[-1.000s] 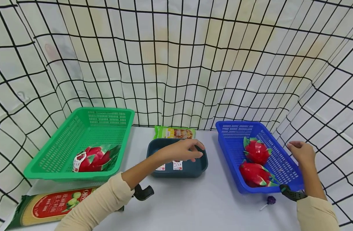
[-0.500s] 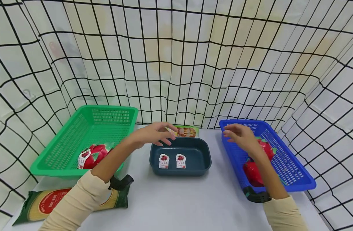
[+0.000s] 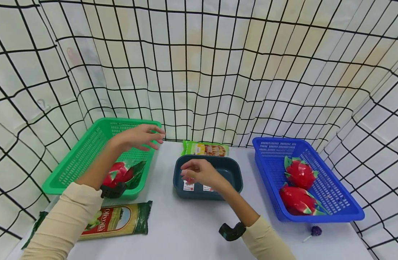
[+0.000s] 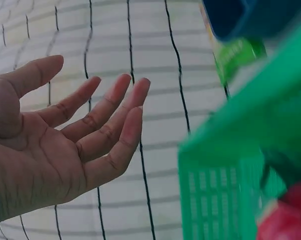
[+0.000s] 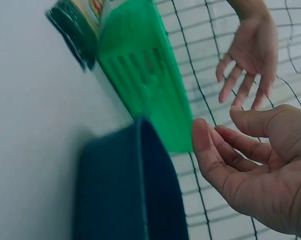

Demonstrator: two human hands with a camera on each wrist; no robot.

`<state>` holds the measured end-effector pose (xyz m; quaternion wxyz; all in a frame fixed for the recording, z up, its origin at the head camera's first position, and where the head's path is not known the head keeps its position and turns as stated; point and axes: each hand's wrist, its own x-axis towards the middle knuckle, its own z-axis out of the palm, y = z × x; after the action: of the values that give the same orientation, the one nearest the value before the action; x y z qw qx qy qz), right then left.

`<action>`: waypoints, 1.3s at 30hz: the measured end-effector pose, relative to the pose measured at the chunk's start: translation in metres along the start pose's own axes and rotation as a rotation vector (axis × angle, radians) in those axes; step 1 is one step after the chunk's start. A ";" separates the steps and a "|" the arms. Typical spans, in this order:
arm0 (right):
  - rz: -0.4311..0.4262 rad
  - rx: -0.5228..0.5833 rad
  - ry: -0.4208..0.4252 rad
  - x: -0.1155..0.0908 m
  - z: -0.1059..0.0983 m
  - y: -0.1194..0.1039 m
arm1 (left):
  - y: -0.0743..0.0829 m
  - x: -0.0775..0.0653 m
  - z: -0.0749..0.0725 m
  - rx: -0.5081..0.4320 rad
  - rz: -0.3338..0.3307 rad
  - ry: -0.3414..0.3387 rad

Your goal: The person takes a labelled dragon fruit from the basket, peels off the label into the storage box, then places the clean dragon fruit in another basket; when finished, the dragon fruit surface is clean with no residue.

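Observation:
Above the green basket (image 3: pixel 72 159) my left hand (image 3: pixel 138 137) hovers with fingers spread, holding nothing; the left wrist view shows its bare palm (image 4: pixel 45 145). My right hand (image 3: pixel 202 173) is over the dark teal tray (image 3: pixel 231 177), fingers loosely bent, with nothing between them in the right wrist view. Two labels (image 3: pixel 188 186) with a red fruit picture lie in the tray, partly hidden by the right hand. A red dragon fruit (image 3: pixel 115 175) sits in the green basket, partly behind the left forearm. Two more, an upper dragon fruit (image 3: pixel 300 173) and a lower one (image 3: pixel 296 200), lie in the blue basket (image 3: pixel 267 180).
A noodle pack (image 3: pixel 120 220) lies in front of the green basket, partly under the left sleeve. Behind the tray is a green snack packet (image 3: pixel 205 148). A purple lollipop (image 3: pixel 316 231) rests near the blue basket. Black netting (image 3: pixel 199 76) over white cloth encloses the table.
My left hand has moved left from the tray to over the green basket. The right hand has swung left from beyond the blue basket to over the tray. The baskets' contents look unchanged.

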<state>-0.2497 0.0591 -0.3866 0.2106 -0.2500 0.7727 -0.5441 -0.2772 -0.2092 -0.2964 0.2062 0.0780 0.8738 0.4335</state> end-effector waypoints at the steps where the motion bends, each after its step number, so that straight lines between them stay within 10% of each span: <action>1: 0.008 0.034 -0.013 0.004 0.008 0.001 | -0.006 0.000 -0.007 0.024 -0.015 -0.003; 8: 0.097 0.315 -0.020 0.029 0.050 0.005 | -0.053 0.000 -0.049 0.256 -0.174 0.012; 17: 0.217 0.563 -0.055 0.047 0.087 0.004 | -0.108 -0.011 -0.076 0.161 -0.381 -0.096; 27: 0.243 0.612 0.002 0.060 0.113 0.002 | -0.142 -0.015 -0.078 -0.036 -0.505 -0.305; 39: 0.239 0.609 0.068 0.065 0.123 0.000 | -0.149 -0.019 -0.071 -0.027 -0.541 -0.336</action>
<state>-0.2271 -0.0716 -0.4298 0.3123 -0.0647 0.6048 -0.7298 -0.2838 -0.3577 -0.3705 0.4566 -0.0894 0.8107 0.3554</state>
